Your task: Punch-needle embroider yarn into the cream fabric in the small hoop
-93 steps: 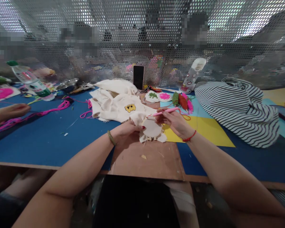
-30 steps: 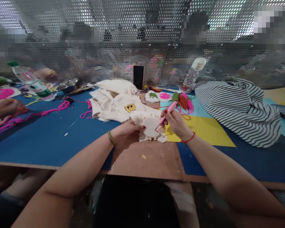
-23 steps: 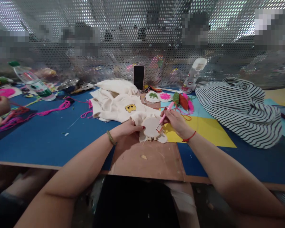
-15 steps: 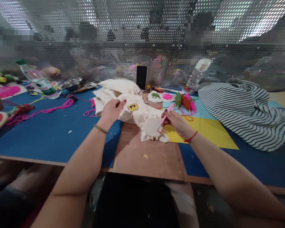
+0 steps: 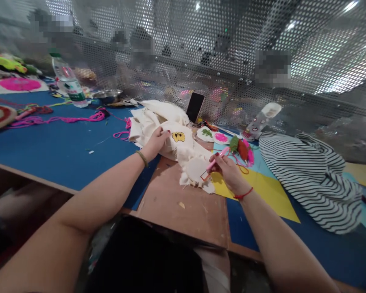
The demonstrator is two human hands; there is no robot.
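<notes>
The right hand [image 5: 224, 168] is holding a pink punch tool [image 5: 218, 158], its fingers clamped around the barrel. The tool's tip is meeting the hooped cloth [image 5: 197, 167], which is lying on the bench [image 5: 173, 201] below and left of those fingers. The left hand [image 5: 157, 142] is touching the cream fabric [image 5: 158, 110]; whether its fingers are pinching cannot be told. A yellow embroidered patch [image 5: 178, 136] is sitting just right of the left fingers. Yarn bundles [image 5: 242, 149] are lying beyond the right fingers.

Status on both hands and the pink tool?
Left hand: on cream cloth beside yellow patch. Right hand: gripping pink tool, tip at hooped fabric. Nothing visibly blocking the tool.
</notes>
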